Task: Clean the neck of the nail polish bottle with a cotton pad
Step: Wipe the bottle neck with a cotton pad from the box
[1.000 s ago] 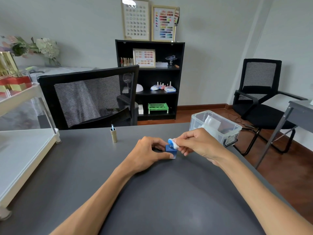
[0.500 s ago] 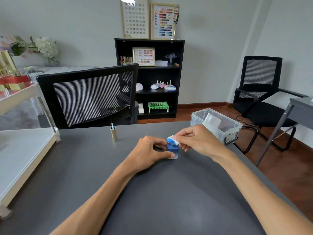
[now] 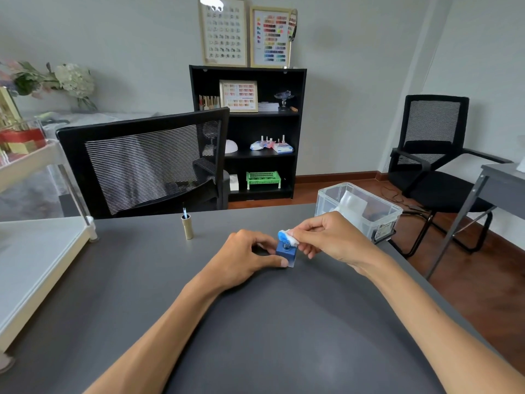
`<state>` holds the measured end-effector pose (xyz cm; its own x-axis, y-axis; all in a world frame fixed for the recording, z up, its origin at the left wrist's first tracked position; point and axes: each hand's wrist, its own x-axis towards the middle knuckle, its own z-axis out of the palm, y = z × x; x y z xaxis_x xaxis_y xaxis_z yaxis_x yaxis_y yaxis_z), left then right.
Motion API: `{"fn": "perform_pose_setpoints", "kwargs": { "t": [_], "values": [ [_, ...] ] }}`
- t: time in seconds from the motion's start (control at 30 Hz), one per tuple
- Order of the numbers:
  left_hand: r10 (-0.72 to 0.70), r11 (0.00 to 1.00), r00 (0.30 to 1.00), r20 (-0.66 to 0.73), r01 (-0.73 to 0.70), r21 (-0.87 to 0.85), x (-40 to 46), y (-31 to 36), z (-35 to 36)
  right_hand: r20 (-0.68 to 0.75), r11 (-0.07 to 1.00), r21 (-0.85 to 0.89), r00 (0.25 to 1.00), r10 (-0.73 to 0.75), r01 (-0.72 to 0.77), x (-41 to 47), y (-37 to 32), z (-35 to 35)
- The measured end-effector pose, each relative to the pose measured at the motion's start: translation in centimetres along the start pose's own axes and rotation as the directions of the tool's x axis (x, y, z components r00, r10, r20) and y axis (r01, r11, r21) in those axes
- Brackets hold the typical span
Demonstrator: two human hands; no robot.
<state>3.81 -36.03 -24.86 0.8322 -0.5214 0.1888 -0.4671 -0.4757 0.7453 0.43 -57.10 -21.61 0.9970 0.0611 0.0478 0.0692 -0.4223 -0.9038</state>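
Note:
A small square blue nail polish bottle [image 3: 286, 252] stands on the dark grey table [image 3: 255, 322], its open neck showing on top. My left hand [image 3: 247, 258] grips the bottle from the left with thumb and fingers. My right hand [image 3: 332, 237] pinches a white cotton pad [image 3: 287, 236], stained blue, and holds it against the far side of the neck. The bottle's gold cap with its brush [image 3: 187, 226] stands upside down on the table to the left, brush pointing up.
A clear plastic box [image 3: 359, 211] sits at the table's right far edge. A white trolley shelf [image 3: 34, 260] adjoins the table on the left. A black mesh chair [image 3: 147, 163] faces me across the table; a black bookcase [image 3: 250, 132] stands behind it.
The cotton pad has shifted slightly around the bottle's neck, and more of the neck shows. My left hand keeps the same grip on the bottle.

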Motion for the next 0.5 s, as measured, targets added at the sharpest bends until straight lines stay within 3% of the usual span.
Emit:
{"fn": "perform_pose_setpoints", "kwargs": {
  "t": [0.33,0.5],
  "values": [
    [-0.015,1.000,1.000,0.028,0.014,0.007,0.04,0.03,-0.09,0.003,1.000,0.016,1.000,0.022,-0.022,0.14,0.34,-0.36],
    [-0.012,1.000,1.000,-0.021,0.012,0.027,0.07,0.00,0.21,0.013,1.000,-0.001,0.999,0.031,-0.030,0.20,0.38,-0.60]
  ]
}}
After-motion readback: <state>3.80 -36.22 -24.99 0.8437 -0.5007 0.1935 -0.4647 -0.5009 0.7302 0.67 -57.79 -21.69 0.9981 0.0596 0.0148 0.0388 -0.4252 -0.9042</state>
